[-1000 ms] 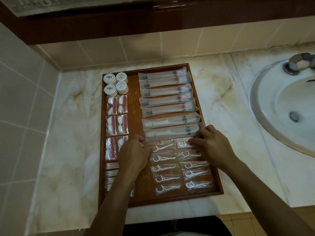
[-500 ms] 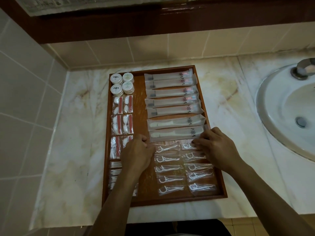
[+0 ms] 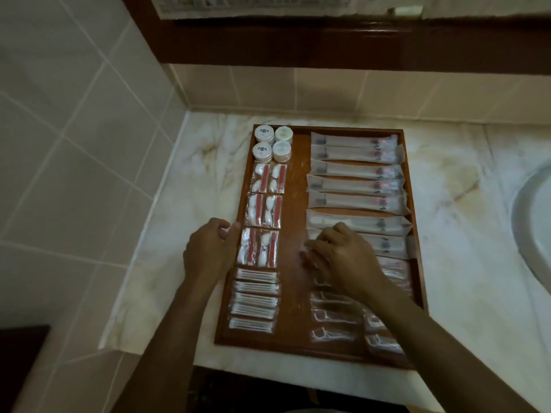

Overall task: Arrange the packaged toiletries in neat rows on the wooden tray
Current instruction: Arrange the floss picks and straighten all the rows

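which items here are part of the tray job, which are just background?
Part of the job:
wooden tray
round tubs
red-and-white packets
cotton bud packs
long sachets
floss pick packs
left hand, at the tray's left edge
right hand, on the packs

Background:
marble counter
sink
wall tiles

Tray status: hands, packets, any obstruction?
Left hand at wooden tray left edge, holding nothing. Right hand fingers on floss packets. Rows neat. Nothing blocking.

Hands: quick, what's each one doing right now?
Left hand: loosely curled at the tray's left rim, holding nothing.
Right hand: fingers flat on the packets, gripping nothing.
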